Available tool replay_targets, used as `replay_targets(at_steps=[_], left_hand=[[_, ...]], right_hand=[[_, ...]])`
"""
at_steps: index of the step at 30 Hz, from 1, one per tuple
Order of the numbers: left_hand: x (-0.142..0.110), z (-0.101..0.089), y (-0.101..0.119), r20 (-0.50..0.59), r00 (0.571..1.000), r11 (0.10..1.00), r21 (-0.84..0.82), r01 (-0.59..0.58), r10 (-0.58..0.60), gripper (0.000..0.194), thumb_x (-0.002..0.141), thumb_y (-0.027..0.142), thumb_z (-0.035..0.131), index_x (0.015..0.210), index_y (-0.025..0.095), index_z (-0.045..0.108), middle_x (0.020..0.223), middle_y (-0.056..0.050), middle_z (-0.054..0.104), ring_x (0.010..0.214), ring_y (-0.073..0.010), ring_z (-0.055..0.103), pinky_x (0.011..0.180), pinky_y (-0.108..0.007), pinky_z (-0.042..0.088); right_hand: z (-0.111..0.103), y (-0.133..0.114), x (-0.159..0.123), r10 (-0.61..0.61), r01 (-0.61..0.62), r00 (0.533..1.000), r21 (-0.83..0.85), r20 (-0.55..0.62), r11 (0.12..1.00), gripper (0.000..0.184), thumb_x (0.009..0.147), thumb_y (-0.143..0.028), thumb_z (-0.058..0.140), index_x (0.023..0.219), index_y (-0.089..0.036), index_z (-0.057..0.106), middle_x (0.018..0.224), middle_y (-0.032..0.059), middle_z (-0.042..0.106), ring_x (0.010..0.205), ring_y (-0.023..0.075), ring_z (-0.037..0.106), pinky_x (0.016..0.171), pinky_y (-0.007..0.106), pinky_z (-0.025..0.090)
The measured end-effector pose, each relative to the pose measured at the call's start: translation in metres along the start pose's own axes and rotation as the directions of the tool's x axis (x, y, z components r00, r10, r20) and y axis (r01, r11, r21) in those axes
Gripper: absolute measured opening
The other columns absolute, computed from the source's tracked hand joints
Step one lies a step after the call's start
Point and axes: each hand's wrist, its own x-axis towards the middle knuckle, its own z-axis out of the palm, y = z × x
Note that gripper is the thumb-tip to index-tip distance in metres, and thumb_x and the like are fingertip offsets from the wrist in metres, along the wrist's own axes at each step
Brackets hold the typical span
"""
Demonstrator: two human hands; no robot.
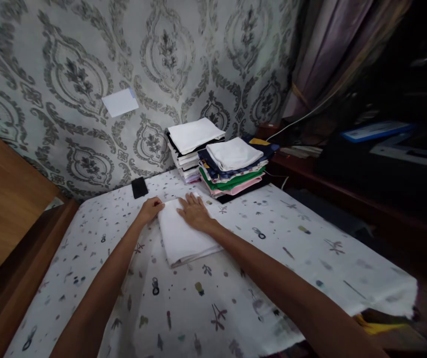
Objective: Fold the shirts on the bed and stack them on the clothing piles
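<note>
A folded white cloth lies flat on the patterned sheet in front of me. My left hand pinches its far left corner between thumb and fingers. Palm down, my right hand rests on the cloth's far right part, fingers stretched out and slightly spread. Just beyond my hands stand two stacks of folded cloths. A white folded cloth tops the nearer right stack, and another white folded cloth tops the left stack.
The sheet carries small printed shapes. A black phone lies near the patterned wall. A wooden board borders the left side. To the right are a dark ledge, a thin cable and a curtain.
</note>
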Motion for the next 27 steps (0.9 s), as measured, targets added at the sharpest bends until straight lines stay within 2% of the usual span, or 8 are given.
replay_targets(at_steps=[3,9,14,18,20,22,25,27], left_hand=[[0.004,-0.001,-0.005,0.071,0.997,0.996,-0.085,-0.019,0.025,0.034,0.068,0.051,0.064,0.065,0.021,0.048,0.059,0.004,0.047,0.059,-0.0126,0.043,0.058,-0.024,0.036],[0.009,-0.001,-0.016,0.135,0.99,0.994,-0.1,-0.037,0.05,0.036,0.074,0.056,0.061,0.069,0.022,0.049,0.057,0.005,0.044,0.057,-0.0126,0.04,0.055,-0.024,0.032],[0.021,0.004,-0.012,0.044,0.998,0.997,0.06,-0.041,0.039,0.024,0.081,0.041,0.06,0.068,0.022,0.053,0.06,0.003,0.051,0.062,-0.0159,0.045,0.061,-0.027,0.032],[0.02,-0.009,-0.01,-0.111,0.993,0.984,0.17,0.046,-0.028,0.021,0.085,0.033,0.057,0.068,0.023,0.05,0.06,0.001,0.048,0.069,-0.0197,0.049,0.068,-0.029,0.03],[0.004,-0.017,-0.009,-0.189,0.98,0.976,0.194,0.097,-0.06,0.021,0.09,0.033,0.049,0.072,0.023,0.05,0.063,0.0,0.049,0.071,-0.0202,0.049,0.069,-0.029,0.03],[-0.028,-0.02,-0.003,-0.203,0.979,0.979,0.192,0.072,-0.032,0.023,0.092,0.036,0.045,0.073,0.022,0.049,0.065,0.001,0.05,0.069,-0.0186,0.049,0.067,-0.028,0.031],[-0.097,-0.01,0.019,-0.025,0.997,0.985,0.156,-0.072,0.077,0.028,0.091,0.038,0.044,0.068,0.021,0.047,0.062,0.002,0.049,0.062,-0.015,0.047,0.061,-0.026,0.033],[-0.142,0.004,0.04,0.118,0.992,0.967,0.244,-0.075,0.047,0.028,0.089,0.038,0.048,0.067,0.021,0.048,0.06,0.003,0.052,0.059,-0.014,0.048,0.059,-0.026,0.033]], right_hand=[[0.004,-0.005,-0.004,-0.026,0.026,1.0,0.01,-0.007,1.0,0.054,0.09,-0.038,0.059,0.139,-0.016,0.054,0.16,0.0142,0.031,0.152,0.0307,0.012,0.121,0.053,-0.001],[0.026,-0.029,-0.037,-0.236,0.217,0.968,0.198,0.08,0.956,0.075,0.079,-0.066,0.065,0.138,-0.021,0.056,0.159,0.0112,0.033,0.152,0.0329,0.013,0.122,0.052,-0.003],[0.032,-0.033,-0.055,-0.242,0.215,0.964,0.213,0.109,0.953,0.082,0.076,-0.071,0.064,0.139,-0.019,0.055,0.159,0.0119,0.032,0.152,0.0352,0.01,0.121,0.053,-0.007],[0.033,-0.032,-0.052,-0.231,0.203,0.967,0.221,0.11,0.954,0.078,0.077,-0.068,0.066,0.139,-0.022,0.055,0.16,0.0086,0.032,0.152,0.0338,0.009,0.121,0.052,-0.008],[0.034,-0.03,-0.05,-0.23,0.203,0.966,0.207,0.117,0.957,0.072,0.081,-0.064,0.064,0.138,-0.021,0.056,0.16,0.0084,0.033,0.152,0.0336,0.009,0.121,0.052,-0.008],[0.034,-0.027,-0.046,-0.224,0.195,0.966,0.203,0.13,0.96,0.061,0.087,-0.058,0.059,0.137,-0.021,0.058,0.158,0.0073,0.036,0.152,0.0329,0.012,0.122,0.052,-0.005],[0.03,-0.025,-0.039,-0.188,0.155,0.969,0.201,0.16,0.967,0.049,0.095,-0.05,0.05,0.135,-0.023,0.059,0.155,0.0055,0.042,0.15,0.032,0.021,0.121,0.054,0.004],[0.025,-0.029,-0.035,-0.172,0.148,0.969,0.146,0.176,0.978,0.047,0.099,-0.046,0.044,0.138,-0.024,0.056,0.156,0.0053,0.041,0.15,0.0308,0.023,0.121,0.055,0.008]])
